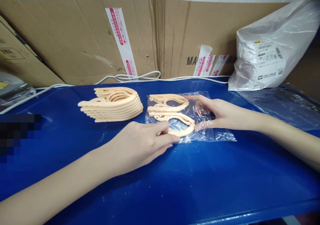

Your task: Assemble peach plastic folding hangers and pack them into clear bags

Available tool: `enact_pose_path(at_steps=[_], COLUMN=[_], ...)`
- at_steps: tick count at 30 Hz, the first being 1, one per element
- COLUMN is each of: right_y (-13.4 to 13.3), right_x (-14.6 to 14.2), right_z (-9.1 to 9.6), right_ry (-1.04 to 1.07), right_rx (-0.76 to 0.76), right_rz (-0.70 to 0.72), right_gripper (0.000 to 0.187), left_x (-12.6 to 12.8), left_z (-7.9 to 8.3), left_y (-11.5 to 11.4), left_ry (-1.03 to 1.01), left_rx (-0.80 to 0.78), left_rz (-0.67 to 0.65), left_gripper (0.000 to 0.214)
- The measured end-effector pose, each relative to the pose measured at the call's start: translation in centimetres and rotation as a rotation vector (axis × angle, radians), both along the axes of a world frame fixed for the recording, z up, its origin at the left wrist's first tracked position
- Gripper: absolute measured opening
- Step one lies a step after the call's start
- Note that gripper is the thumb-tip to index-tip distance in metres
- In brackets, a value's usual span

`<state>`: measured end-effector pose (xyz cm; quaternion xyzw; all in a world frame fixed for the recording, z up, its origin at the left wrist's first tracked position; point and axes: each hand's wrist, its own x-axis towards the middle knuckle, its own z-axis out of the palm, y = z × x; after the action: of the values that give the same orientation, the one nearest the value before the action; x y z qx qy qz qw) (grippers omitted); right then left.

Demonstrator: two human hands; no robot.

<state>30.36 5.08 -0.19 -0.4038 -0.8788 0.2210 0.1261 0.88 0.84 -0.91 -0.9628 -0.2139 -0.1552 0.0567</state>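
Right hand at bagged hangers' right ends

Left grip bare, right grip bare; fingers slender; forearms slim, uncovered, tapering toward wrists.

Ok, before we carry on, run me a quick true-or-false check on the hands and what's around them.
1. The stack of cream pieces sits to the left of the clear bag. True.
2. The right hand rests on that stack. False: the right hand is at the right part of the clear bag.
3. The left hand is at the near side of the clear bag. True.
4. The labelled white package stands at the back left. False: the white package is at the back right.
5. The table top is red. False: the table top is blue.
6. A white cable runs along the back. True.
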Motion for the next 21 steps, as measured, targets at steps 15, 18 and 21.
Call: enact_pose_path(at_steps=[15, 18, 21], right_y=[0.06, 0.06, 0.04], right_x=[-0.18, -0.12, -0.09], right_z=[0.08, 0.19, 0.32], right_ry=[-0.008, -0.011, -0.005], right_rx=[0.018, 0.024, -0.001], right_rz=[-0.024, -0.016, -0.011], right_gripper=[0.088, 0.088, 0.086], left_x=[0.13, 0.08, 0.1], left_z=[-0.57, -0.48, -0.47], left_y=[0.29, 0.27, 0.36], left_ry=[0.008, 0.004, -0.059], left_rx=[-0.103, -0.046, 0.005], left_rz=[0.048, 0.031, 0.02], left_gripper=[0.021, 0.02, 0.017])
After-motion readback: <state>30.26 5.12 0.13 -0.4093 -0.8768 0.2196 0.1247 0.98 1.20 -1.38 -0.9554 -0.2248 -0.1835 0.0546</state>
